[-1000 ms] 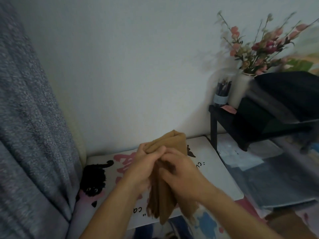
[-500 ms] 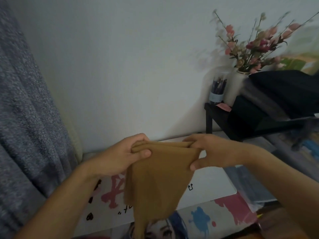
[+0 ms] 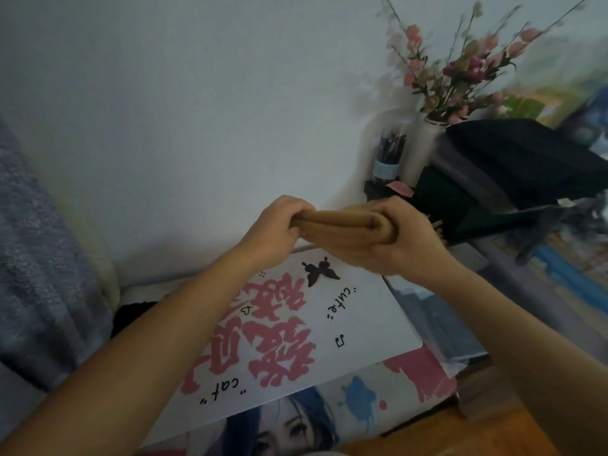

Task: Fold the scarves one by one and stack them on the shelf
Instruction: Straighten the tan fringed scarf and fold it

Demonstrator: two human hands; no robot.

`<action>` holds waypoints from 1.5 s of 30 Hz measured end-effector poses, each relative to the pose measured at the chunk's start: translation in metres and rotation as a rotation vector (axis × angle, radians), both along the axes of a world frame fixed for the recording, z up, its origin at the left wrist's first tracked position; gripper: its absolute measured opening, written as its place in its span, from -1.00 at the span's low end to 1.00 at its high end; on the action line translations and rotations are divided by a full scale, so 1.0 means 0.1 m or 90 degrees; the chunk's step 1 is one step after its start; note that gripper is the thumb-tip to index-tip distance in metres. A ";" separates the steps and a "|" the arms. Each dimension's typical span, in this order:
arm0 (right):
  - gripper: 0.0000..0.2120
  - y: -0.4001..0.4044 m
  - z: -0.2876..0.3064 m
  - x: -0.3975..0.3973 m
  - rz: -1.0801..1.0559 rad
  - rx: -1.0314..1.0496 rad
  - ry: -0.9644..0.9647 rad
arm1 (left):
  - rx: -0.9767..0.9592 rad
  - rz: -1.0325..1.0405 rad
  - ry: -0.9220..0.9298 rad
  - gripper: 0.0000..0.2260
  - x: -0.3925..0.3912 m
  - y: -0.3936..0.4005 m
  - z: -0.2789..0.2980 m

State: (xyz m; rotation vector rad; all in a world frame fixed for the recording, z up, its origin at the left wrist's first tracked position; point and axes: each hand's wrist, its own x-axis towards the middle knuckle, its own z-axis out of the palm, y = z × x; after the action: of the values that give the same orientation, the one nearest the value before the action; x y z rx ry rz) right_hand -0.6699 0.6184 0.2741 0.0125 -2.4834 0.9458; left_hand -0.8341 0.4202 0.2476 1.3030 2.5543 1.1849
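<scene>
A tan scarf point(image 3: 342, 223) is folded into a thick flat bundle and held level in the air above the desk. My left hand point(image 3: 279, 225) grips its left end with curled fingers. My right hand point(image 3: 394, 245) wraps around its right end from below and behind. To the right stands a black shelf point(image 3: 378, 189) carrying a stack of dark folded scarves point(image 3: 513, 166). The scarf's right end is close to the shelf's left edge.
A white vase of pink flowers point(image 3: 424, 146) and a cup of pencils point(image 3: 388, 156) stand on the shelf's left end. A white printed mat point(image 3: 329, 324) covers the desk below. A grey-blue curtain point(image 3: 42, 274) hangs at the left.
The scarf hung down as a loose triangle between my hands; now it is folded up into a compact horizontal bundle, raised and shifted right toward the shelf.
</scene>
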 end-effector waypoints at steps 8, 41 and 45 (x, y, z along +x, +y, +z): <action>-0.77 -1.41 -2.19 0.03 0.014 0.317 -0.127 | 0.140 0.292 -0.420 -0.50 0.45 -0.79 -1.71; -0.05 -1.09 -2.67 0.51 0.046 0.137 -0.278 | 0.189 0.473 -0.716 -0.57 0.86 -0.83 -1.70; -0.06 -0.89 -2.20 0.39 -0.044 -0.105 -0.191 | 0.128 0.274 -0.562 -0.23 0.81 -0.28 -0.64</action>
State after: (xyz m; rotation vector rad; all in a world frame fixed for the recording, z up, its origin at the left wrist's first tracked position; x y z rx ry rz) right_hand -0.6311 0.5296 0.0540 -0.2870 -2.6434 1.1947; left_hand -0.7532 0.3919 0.1838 0.1050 2.0829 1.6258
